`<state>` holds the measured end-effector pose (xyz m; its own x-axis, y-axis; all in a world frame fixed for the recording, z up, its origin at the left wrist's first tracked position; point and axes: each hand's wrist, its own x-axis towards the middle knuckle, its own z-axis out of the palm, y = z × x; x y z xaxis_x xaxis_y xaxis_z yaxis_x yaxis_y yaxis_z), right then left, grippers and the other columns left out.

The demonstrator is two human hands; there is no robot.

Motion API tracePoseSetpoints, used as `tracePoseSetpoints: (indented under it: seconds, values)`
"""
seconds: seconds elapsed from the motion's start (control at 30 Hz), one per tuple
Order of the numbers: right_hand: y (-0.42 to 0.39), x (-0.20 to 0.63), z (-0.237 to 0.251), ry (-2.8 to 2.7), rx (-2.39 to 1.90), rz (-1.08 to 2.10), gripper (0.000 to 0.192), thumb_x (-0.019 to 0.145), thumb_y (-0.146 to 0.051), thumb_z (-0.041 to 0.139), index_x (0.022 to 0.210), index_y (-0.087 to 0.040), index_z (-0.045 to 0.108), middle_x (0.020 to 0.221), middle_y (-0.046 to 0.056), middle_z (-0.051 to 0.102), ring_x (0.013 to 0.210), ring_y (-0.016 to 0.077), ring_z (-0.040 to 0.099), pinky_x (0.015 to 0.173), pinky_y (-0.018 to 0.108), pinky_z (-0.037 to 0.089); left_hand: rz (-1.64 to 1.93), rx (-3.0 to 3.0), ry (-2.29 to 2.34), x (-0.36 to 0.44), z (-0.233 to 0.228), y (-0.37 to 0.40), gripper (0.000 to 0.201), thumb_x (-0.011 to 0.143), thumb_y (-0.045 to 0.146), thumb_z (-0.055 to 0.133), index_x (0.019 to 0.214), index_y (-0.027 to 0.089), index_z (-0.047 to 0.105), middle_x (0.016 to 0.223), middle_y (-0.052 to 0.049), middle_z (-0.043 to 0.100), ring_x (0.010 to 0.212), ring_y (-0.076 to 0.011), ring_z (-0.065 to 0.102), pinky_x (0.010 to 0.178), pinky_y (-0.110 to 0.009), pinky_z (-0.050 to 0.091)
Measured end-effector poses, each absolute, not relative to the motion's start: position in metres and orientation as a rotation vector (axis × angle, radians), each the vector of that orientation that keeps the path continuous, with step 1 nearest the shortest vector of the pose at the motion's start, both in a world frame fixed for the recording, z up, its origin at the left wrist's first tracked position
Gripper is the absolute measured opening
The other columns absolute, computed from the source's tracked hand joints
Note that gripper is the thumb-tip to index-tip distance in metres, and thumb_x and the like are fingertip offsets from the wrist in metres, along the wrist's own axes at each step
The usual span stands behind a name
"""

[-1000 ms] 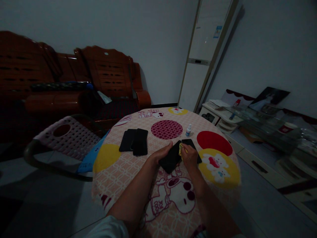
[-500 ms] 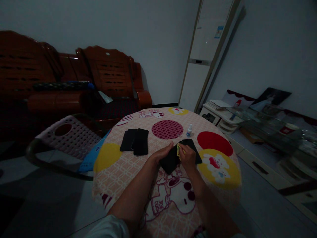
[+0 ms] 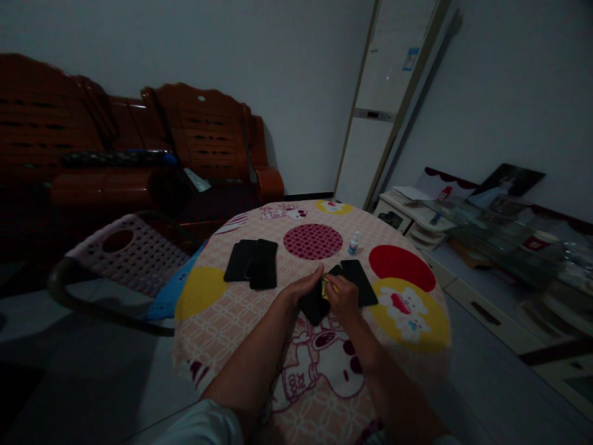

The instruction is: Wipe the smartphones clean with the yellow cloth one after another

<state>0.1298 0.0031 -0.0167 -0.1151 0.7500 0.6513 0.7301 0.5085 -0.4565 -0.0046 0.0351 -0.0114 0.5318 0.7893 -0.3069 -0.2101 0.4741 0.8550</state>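
Note:
My left hand grips a black phone by its left edge, just above a round table with a cartoon cloth. My right hand presses a small yellow cloth onto the phone's face. Another black phone lies flat on the table right beside my right hand. Two or three more black phones lie together at the table's far left.
A small white bottle stands beyond the phones. A pink perforated plastic chair stands left of the table, a wooden sofa behind it. A tall white air conditioner and a low cluttered cabinet are on the right.
My right hand with the yellow cloth has slid left across the held phone, uncovering more of the phone lying on the table. My left hand has kept its hold.

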Motion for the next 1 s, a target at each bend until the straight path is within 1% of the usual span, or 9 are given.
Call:
tracePoseSetpoints:
  seconds: [0.13,0.27,0.37,0.43,0.57,0.63,0.73,0.87,1.0]
  values:
    - [0.000,0.125,-0.017,-1.916,-1.190,0.060,0.027,0.084,-0.016,0.047,0.095,-0.017,0.071,0.070,0.004,0.063,0.063,0.0132,0.058,0.062,0.022,0.041,0.688,0.804,0.829,-0.006,-0.012,0.036,0.065,0.072,0.076,0.045,0.072,0.013,0.062,0.059,-0.002,0.061,0.055,-0.0133,0.057,0.058,-0.024,0.044]
    - [0.002,0.126,-0.016,-1.861,-1.231,0.058,0.027,0.085,-0.015,0.046,0.096,-0.017,0.070,0.074,0.005,0.065,0.066,0.0135,0.059,0.063,0.022,0.041,0.732,0.787,0.778,-0.003,-0.008,0.034,0.062,0.073,0.074,0.046,0.069,0.014,0.059,0.057,0.000,0.059,0.053,-0.0117,0.056,0.057,-0.023,0.044]
    - [0.000,0.126,-0.016,-1.876,-1.229,0.072,0.027,0.085,-0.015,0.046,0.095,-0.017,0.071,0.073,0.005,0.064,0.065,0.0132,0.059,0.063,0.022,0.042,0.696,0.763,0.768,-0.003,-0.004,0.034,0.064,0.074,0.076,0.043,0.068,0.014,0.058,0.056,-0.001,0.059,0.051,-0.0120,0.056,0.053,-0.022,0.043]
    - [-0.003,0.123,-0.015,-1.950,-1.193,0.102,0.026,0.086,-0.015,0.046,0.097,-0.017,0.070,0.074,0.005,0.065,0.066,0.0131,0.060,0.064,0.021,0.042,0.651,0.751,0.749,-0.004,-0.002,0.034,0.068,0.074,0.078,0.038,0.075,0.013,0.061,0.058,-0.002,0.061,0.051,-0.0134,0.057,0.051,-0.022,0.042]
    - [-0.011,0.118,-0.011,-2.062,-1.124,0.143,0.026,0.085,-0.014,0.047,0.099,-0.017,0.070,0.076,0.005,0.065,0.070,0.0137,0.061,0.066,0.022,0.043,0.636,0.742,0.749,-0.009,0.004,0.035,0.075,0.077,0.078,0.030,0.099,0.014,0.063,0.067,-0.005,0.065,0.057,-0.0167,0.062,0.051,-0.024,0.045]
    - [-0.012,0.116,-0.009,-2.039,-1.137,0.137,0.027,0.085,-0.014,0.047,0.101,-0.016,0.069,0.077,0.005,0.065,0.071,0.0140,0.062,0.066,0.022,0.043,0.646,0.734,0.781,-0.010,0.005,0.035,0.077,0.077,0.078,0.029,0.103,0.014,0.062,0.067,-0.005,0.065,0.057,-0.0170,0.062,0.050,-0.024,0.045]
    - [-0.011,0.116,-0.009,-1.998,-1.176,0.113,0.028,0.087,-0.014,0.045,0.102,-0.015,0.069,0.076,0.006,0.065,0.070,0.0138,0.061,0.066,0.022,0.042,0.640,0.741,0.784,-0.009,0.005,0.036,0.079,0.077,0.079,0.028,0.104,0.014,0.062,0.063,-0.003,0.062,0.053,-0.0154,0.060,0.049,-0.023,0.044]
    - [-0.013,0.115,-0.009,-2.078,-1.129,0.096,0.027,0.086,-0.014,0.046,0.098,-0.017,0.070,0.072,0.004,0.062,0.065,0.0129,0.058,0.063,0.022,0.040,0.648,0.746,0.788,-0.009,0.008,0.034,0.081,0.076,0.080,0.027,0.105,0.014,0.063,0.071,-0.005,0.066,0.060,-0.0169,0.062,0.054,-0.024,0.046]
    - [-0.018,0.109,-0.012,-2.193,-1.020,0.100,0.025,0.085,-0.015,0.048,0.096,-0.019,0.070,0.068,0.002,0.059,0.063,0.0120,0.055,0.061,0.022,0.038,0.708,0.719,0.758,-0.011,0.017,0.030,0.078,0.080,0.076,0.026,0.100,0.013,0.067,0.077,-0.007,0.069,0.072,-0.0186,0.064,0.066,-0.025,0.048]
